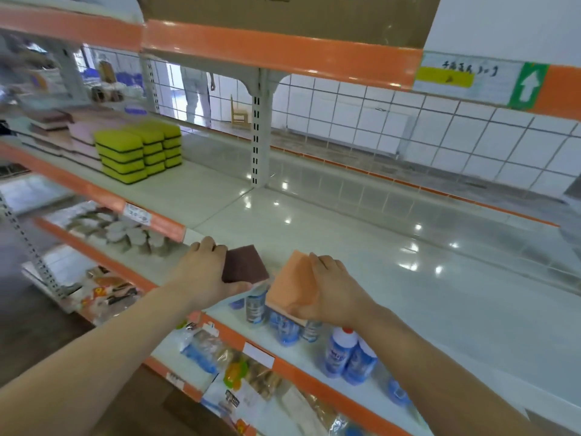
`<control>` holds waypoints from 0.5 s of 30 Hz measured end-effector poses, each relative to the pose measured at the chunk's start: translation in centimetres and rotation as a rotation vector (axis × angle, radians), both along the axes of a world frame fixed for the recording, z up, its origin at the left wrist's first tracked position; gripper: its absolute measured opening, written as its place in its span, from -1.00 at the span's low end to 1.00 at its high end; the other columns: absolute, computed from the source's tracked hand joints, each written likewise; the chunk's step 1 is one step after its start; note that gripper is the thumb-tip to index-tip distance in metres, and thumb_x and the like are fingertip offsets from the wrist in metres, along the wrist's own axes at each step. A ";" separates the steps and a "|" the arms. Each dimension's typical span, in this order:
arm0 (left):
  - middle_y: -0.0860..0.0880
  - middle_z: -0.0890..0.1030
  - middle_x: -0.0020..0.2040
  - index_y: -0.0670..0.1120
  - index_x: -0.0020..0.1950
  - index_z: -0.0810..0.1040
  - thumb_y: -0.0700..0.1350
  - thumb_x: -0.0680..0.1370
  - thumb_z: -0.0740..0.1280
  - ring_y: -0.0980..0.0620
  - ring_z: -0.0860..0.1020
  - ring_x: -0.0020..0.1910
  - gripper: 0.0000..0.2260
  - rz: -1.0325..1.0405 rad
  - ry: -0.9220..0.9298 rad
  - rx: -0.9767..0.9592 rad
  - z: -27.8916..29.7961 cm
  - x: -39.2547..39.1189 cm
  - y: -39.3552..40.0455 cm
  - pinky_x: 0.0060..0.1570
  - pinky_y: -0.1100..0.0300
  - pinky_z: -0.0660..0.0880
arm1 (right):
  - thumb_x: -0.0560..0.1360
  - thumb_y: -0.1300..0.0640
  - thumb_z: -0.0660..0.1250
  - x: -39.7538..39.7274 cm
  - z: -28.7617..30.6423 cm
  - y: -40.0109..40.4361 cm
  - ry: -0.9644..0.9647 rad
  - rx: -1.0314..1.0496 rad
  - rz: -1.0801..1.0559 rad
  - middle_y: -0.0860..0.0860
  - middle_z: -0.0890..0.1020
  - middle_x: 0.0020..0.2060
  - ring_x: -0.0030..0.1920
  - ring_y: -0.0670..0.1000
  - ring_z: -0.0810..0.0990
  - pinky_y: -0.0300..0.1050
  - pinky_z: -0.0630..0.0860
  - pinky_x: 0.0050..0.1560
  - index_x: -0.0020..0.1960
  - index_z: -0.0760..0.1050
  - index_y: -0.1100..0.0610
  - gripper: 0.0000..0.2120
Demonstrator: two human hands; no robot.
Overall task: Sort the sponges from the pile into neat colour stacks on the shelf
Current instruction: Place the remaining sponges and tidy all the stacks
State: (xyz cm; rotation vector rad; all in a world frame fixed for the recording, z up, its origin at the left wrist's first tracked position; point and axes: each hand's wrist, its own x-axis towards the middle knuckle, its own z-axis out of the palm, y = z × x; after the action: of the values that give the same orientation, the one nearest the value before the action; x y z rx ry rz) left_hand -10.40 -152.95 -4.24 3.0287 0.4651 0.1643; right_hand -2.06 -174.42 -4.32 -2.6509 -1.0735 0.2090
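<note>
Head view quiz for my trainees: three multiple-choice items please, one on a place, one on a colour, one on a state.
1. Where do the stacked yellow-green sponges stand?
A far left of the glossy white shelf
B bottom shelf
C floor

2. What colour is the flat sponge in the right hand?
A blue
B orange
C yellow

3. What is the left hand doing?
A hanging idle
B pointing
C holding a dark brown scouring pad

Key: 1 A, the stacks sit far left; 2 B, it is orange; 3 C, fingers curl round the pad.

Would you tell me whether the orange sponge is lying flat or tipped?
Tipped: the orange sponge slants in the right hand, off the shelf.
</note>
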 end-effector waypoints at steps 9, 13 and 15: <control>-0.06 0.36 0.20 -0.04 0.36 0.33 0.39 0.36 0.27 -0.06 0.38 0.22 -0.27 0.046 0.002 -0.028 -0.1 -3.3 10.0 0.13 0.10 0.40 | 0.30 -0.30 0.39 -2.1 -0.7 10.6 0.044 0.018 0.033 0.04 0.21 0.40 0.38 0.05 0.17 -0.12 0.18 0.34 0.52 -0.06 0.15 0.04; -0.07 0.38 0.19 -0.05 0.34 0.33 0.39 0.38 0.26 -0.06 0.39 0.19 -0.30 0.067 0.005 -0.007 -0.2 -4.9 14.0 0.11 0.14 0.38 | 0.32 -0.29 0.39 -2.7 -0.7 15.1 0.046 -0.003 0.060 0.05 0.19 0.41 0.39 0.06 0.15 -0.11 0.18 0.35 0.52 -0.08 0.17 0.05; -0.07 0.39 0.17 -0.06 0.35 0.33 0.39 0.38 0.24 -0.06 0.40 0.16 -0.29 0.093 0.028 -0.005 -0.3 -5.6 15.9 0.13 0.13 0.39 | 0.32 -0.29 0.39 -2.9 -0.6 17.2 0.037 -0.013 0.082 0.06 0.18 0.42 0.40 0.07 0.14 -0.11 0.17 0.36 0.52 -0.10 0.18 0.05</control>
State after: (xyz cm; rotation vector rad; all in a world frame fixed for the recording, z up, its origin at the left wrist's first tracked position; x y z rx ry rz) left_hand -15.99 -137.08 -4.52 3.0098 0.6081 0.1254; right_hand -4.92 -157.22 -4.89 -2.6058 -1.1744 0.2815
